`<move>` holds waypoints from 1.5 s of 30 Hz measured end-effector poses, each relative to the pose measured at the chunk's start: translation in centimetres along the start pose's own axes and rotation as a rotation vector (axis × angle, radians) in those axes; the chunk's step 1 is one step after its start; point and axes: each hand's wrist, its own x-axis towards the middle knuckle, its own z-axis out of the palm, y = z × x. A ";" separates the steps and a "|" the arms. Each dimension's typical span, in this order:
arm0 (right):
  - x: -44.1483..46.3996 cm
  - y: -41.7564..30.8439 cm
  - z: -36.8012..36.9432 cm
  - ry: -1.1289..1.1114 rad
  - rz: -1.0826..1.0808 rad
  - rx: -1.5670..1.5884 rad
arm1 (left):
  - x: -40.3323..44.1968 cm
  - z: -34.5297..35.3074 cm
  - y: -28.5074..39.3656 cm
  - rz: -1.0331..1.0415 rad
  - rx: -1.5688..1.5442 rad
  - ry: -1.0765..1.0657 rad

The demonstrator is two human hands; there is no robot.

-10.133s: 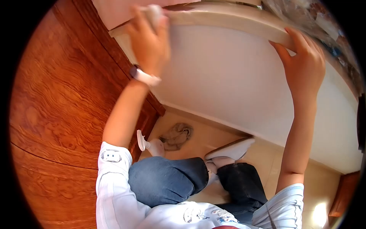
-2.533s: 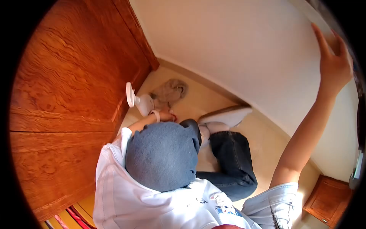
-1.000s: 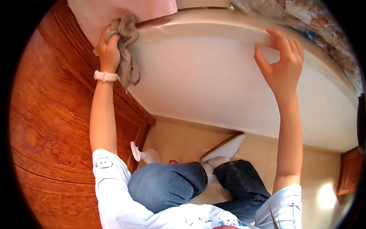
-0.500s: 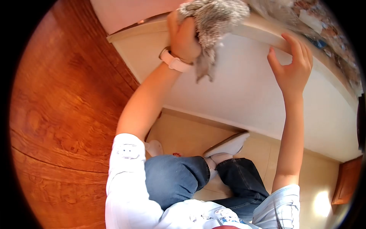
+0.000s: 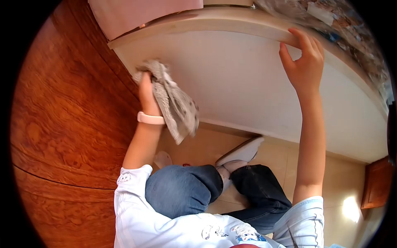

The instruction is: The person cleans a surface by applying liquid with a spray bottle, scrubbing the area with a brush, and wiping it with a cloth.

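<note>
My left hand [image 5: 149,96], with a pale band at the wrist, grips a grey fluffy cloth [image 5: 175,103]. The cloth hangs down to the right of the fingers, in front of the white panel [image 5: 231,74] near its left edge. Farther right, my right hand [image 5: 304,62] is at the pale ledge [image 5: 231,20] along the panel's top. Its thumb and fingers are apart in a curve, and nothing shows between them.
Red-brown wood [image 5: 74,124] stands along the left side. Clear plastic wrapping [image 5: 326,20] lies beyond the ledge at the upper right. Below are my bent legs, a shoe [image 5: 242,152] on the tiled floor [image 5: 269,159] and a small wooden door [image 5: 375,184].
The cloth was on the floor earlier; my left hand took it up to the ledge, moved it right along the top, then brought it back left and down in front of the panel.
</note>
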 end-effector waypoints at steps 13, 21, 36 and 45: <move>-0.1 -0.3 0.0 -0.028 -0.002 -0.066 | 8.2 0.0 -0.2 0.905 1.073 0.450; 0.0 -0.7 0.2 -0.019 0.020 -0.095 | 6.6 1.7 -3.0 0.834 1.012 0.258; 0.1 -0.2 -0.9 -0.085 0.021 -0.077 | 3.8 10.0 -7.4 0.094 0.939 -0.679; 0.3 -0.8 -1.4 -0.151 0.042 0.043 | -0.9 0.0 -7.4 -0.517 1.066 -0.856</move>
